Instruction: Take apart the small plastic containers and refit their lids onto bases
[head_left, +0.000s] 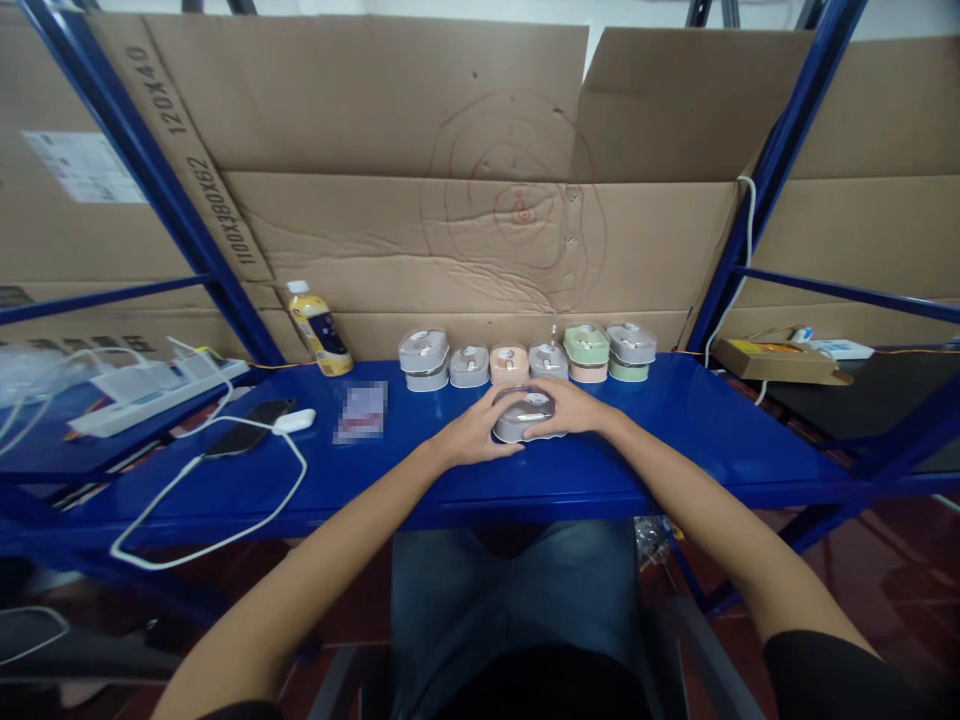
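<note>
The left hand (478, 435) and right hand (571, 410) curve over a grey rounded plastic container (523, 422) from either side, fingers spread on its glossy lid, their tips nearly meeting. The container sits on a smooth blue painted metal surface (660, 450), just in front of a row of similar rounded plastic containers (510, 364) in grey, peach and pale green, some stacked in pairs, before a sheet of creased brown corrugated cardboard (375, 245).
</note>
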